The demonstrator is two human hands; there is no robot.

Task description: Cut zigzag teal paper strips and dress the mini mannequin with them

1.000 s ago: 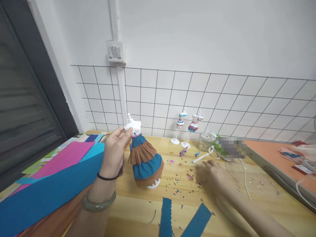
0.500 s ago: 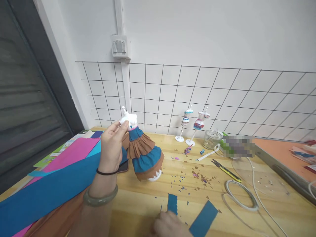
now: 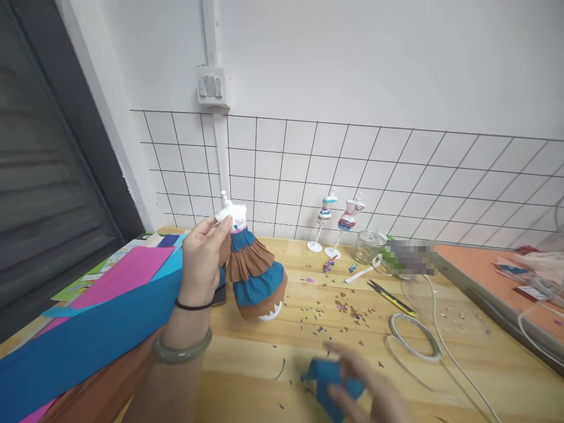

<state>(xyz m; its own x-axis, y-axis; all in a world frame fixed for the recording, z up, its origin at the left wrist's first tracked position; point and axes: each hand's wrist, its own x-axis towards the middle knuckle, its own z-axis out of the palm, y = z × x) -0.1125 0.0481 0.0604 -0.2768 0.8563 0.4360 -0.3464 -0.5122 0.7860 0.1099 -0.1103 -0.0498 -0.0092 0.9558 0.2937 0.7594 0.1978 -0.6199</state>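
Observation:
My left hand (image 3: 202, 249) pinches the white bust of a small doll dress form (image 3: 235, 212) between thumb and fingers. The form wears a tiered skirt (image 3: 259, 282) of blue and brown crepe-like paper, with a zigzag brown hem over a white base. At the bottom of the view my right hand (image 3: 374, 382), smeared by motion, has its thumb and fingers around blue paper pieces (image 3: 328, 388), which are bunched together just over the table.
Two mini dress forms (image 3: 324, 214) stand by the wall near a glass jar (image 3: 369, 247). Paper scraps (image 3: 352, 308) litter the wooden table. A yellow-handled tool (image 3: 392, 298), a tape roll (image 3: 414, 338) and a white cable (image 3: 445, 346) lie right; coloured sheets (image 3: 110, 317) lie left.
My right hand has moved right and gathered the blue pieces, which lay apart before. My left hand still holds the dress form in nearly the same place. The view has shifted slightly.

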